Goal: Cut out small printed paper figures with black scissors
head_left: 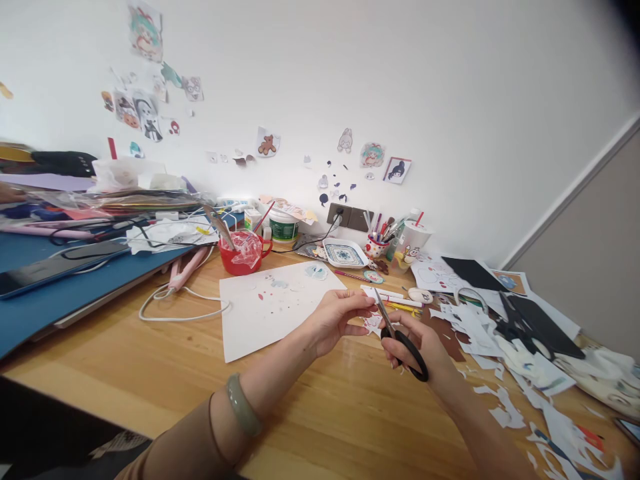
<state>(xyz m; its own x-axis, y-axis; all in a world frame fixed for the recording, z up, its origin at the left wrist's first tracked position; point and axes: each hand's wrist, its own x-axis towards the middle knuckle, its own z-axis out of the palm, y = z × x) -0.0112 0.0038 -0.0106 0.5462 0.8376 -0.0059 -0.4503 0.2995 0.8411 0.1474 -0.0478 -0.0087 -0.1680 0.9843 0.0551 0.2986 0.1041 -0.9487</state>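
Note:
My left hand pinches a small piece of white paper between thumb and fingers, above the wooden table. In my right hand is a pair of scissors with black handles, its blades pointing up beside the paper. The blades look close together; whether they touch the paper I cannot tell. Below my hands lies a cut scrap with red lines. A large white sheet rests left of my left hand, with small coloured cut-outs scattered on it.
White offcuts cover the right side, near a second pair of scissors. Along the back stand a red mug, a patterned square dish, a pen cup and a drink cup. A pink corded tool lies left.

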